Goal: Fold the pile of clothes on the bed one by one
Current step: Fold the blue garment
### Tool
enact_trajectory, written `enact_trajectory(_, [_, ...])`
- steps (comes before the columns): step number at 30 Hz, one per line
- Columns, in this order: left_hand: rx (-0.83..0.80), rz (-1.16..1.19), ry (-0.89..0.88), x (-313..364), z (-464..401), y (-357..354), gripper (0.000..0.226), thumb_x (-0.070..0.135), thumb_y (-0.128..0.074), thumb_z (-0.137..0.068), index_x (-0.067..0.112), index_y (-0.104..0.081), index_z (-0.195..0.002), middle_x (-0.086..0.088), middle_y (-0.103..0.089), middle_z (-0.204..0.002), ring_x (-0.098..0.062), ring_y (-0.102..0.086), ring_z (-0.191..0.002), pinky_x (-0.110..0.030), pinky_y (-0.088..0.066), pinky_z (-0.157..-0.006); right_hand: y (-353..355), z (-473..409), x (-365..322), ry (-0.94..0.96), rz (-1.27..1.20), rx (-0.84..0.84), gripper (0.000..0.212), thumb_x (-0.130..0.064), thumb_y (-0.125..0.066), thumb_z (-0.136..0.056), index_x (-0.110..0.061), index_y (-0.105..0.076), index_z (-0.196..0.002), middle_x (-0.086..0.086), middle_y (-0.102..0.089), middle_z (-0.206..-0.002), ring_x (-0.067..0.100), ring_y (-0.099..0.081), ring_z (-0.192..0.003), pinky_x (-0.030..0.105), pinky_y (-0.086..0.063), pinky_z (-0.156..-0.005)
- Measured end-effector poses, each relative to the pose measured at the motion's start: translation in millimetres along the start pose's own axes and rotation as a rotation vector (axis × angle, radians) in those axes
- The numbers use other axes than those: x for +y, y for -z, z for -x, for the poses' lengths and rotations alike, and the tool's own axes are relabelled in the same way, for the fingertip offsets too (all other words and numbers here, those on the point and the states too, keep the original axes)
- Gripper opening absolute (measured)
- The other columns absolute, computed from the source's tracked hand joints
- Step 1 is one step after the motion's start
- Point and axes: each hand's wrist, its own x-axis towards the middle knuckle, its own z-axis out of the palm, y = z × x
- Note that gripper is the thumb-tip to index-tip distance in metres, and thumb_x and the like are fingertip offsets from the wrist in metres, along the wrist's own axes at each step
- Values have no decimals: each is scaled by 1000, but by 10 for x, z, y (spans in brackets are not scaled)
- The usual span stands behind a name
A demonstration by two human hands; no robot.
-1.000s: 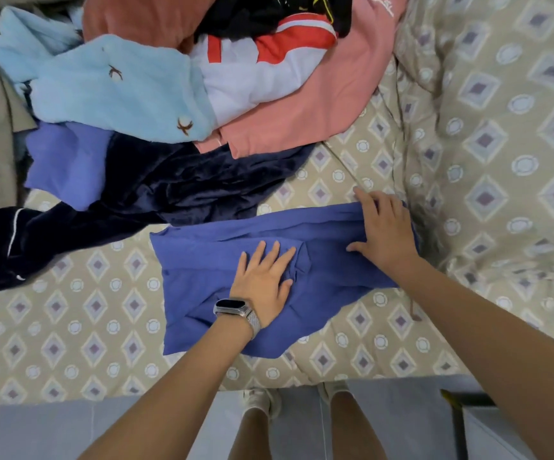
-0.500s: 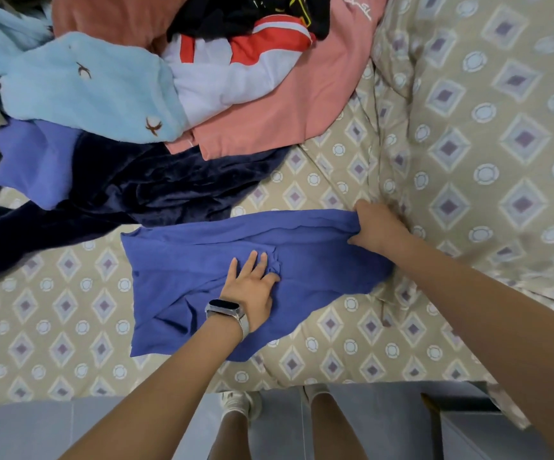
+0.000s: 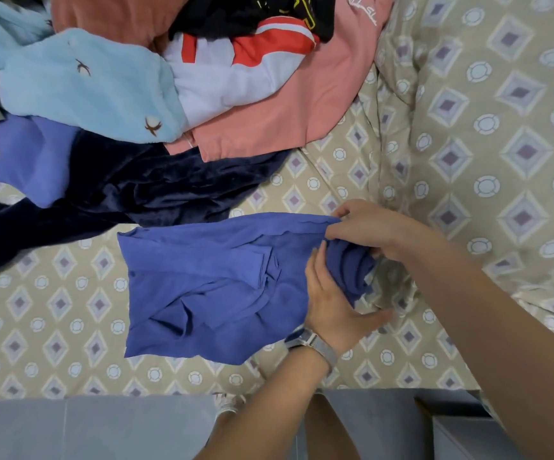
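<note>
My left hand [image 3: 332, 303] has slid from mid-cloth to the right end of the blue garment [image 3: 209, 287]; both it and my right hand [image 3: 365, 227] now pinch that end. Left of my grip, loose layers could slump as I lift

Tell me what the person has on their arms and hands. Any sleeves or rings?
No sleeves show: both forearms are bare right up to the frame edge. The left hand has a watch on its wrist, with a dark rectangular face and a silvery-grey mesh band. The right hand and its wrist wear nothing. No rings or gloves are visible on either hand.
</note>
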Motion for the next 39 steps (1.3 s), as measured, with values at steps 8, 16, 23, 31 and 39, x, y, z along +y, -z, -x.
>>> enact_trajectory(8, [538, 298, 191, -144, 46, 604, 21, 1, -69, -78, 12, -55, -88, -10, -55, -97, 7, -54, -80, -14, -43, -74, -554, 13, -480, 124, -236, -171, 38, -6, -51, -92, 8, -46, -128, 10, -47, -86, 21, -47, -78, 28, -42, -62])
enact_trajectory(16, [736, 546, 384, -658, 294, 1774, 22, 7, -64, -89, 21, -59, -104, 7, -66, -91, -3, -63, -79, -25, -51, -77, -1270, -186, -1009, 234, -190, -222, 34, -37, -57, -95, -26, -54, -127, -6, -66, -104, 14, -63, -81, 29, -57, -72])
enact_trajectory(23, [423, 508, 722, -1406, 283, 2419, 42, 46, -76, -75, 13, -56, -92, -9, -60, -96, -20, -63, -86, -37, -54, -84, -1725, -497, -554, 210, 193, 254, 66, -35, -76, -81, -15, -45, -136, 9, -47, -135, 27, -47, -124, 33, -42, -99])
enact_trajectory(31, [425, -60, 824, -1444, 52, 2588, 118, 81, -71, -48, 3, -42, -133, -14, -46, -135, -34, -48, -124, -42, -41, -102, -2121, -493, -207, 35, -199, 348, 86, -50, -86, -64, -8, -42, -125, 6, -58, -122, 26, -60, -111, 43, -52, -90])
enact_trajectory(39, [58, -273, 660, -1760, 78, 2728, 102, 32, -85, -69, 3, -20, -142, -17, -20, -142, -27, -34, -127, -33, -33, -105, -2197, -485, -125, -22, -107, 346, 76, -59, -80, -67, -14, -49, -119, -5, -58, -108, 23, -60, -105, 33, -46, -80])
